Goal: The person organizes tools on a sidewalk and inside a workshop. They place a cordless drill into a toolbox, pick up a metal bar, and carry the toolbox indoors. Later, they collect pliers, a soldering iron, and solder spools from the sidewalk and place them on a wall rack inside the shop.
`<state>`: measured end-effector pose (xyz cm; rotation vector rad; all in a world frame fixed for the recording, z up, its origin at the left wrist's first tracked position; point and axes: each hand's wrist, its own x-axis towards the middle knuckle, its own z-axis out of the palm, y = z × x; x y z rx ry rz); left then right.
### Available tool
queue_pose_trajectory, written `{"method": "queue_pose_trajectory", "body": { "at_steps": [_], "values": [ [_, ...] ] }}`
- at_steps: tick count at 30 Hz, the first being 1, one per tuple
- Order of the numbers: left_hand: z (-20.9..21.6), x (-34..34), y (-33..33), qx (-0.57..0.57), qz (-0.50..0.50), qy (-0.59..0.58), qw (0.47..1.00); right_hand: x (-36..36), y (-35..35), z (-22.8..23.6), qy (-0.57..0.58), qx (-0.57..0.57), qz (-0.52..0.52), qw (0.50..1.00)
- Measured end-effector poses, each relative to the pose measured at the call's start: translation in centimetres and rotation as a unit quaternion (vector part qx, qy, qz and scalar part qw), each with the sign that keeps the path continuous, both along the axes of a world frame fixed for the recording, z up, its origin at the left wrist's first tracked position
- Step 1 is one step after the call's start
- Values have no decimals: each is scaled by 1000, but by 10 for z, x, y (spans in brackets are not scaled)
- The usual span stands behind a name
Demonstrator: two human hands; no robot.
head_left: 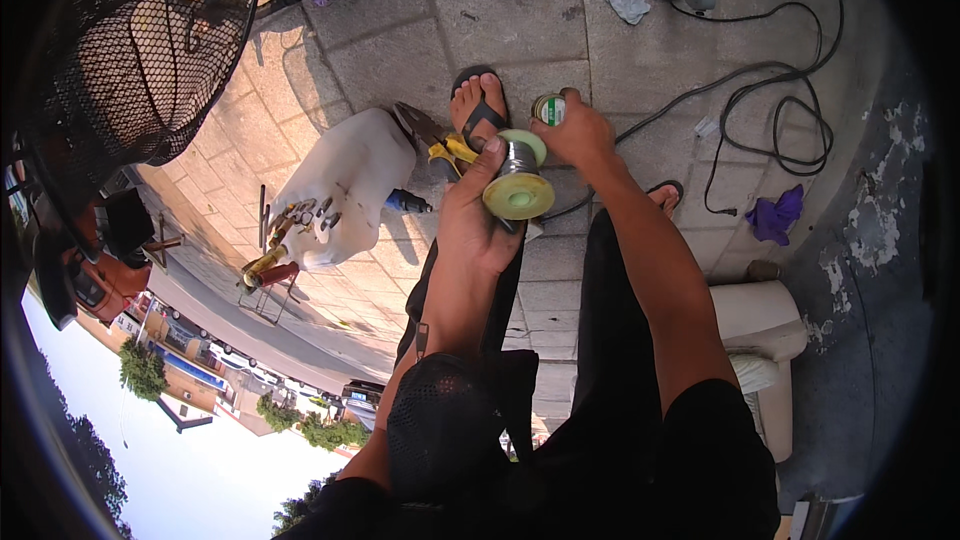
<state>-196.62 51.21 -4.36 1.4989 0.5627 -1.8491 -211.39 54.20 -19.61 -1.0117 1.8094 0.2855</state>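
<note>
Left hand gripping the wire spool, right hand holding the small round tin just beyond it, I judged that a steady spool and an easy hold on the tin would serve best.

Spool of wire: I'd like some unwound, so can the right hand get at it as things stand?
Probably yes: the right hand is close beside the spool, with nothing evident between, though the small round tin it holds may hinder its grip.
</note>
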Motion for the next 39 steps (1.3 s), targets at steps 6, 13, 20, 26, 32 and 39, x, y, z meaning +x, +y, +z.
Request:
{"method": "queue_pose_trajectory", "body": {
  "at_steps": [6,13,20,26,32,39],
  "values": [
    [11,-21,-3,-72,-154,-26,985,-105,-33,165,-140,-149,-147,968],
    [36,-56,-10,-81,-296,22,951,-100,-65,241,-97,-85,238,963],
    [34,-53,3,-107,-160,155,969,-129,-25,232,-287,-162,-241,913],
    [27,-51,10,-98,-125,219,963,-88,0,185,-270,-283,-177,903],
    [20,-44,8,-94,-194,187,958,-84,22,148,-466,-251,-283,800],
    [20,-55,-1,-112,-188,195,956,-153,74,-11,-40,-52,-485,872]
  ]
}}
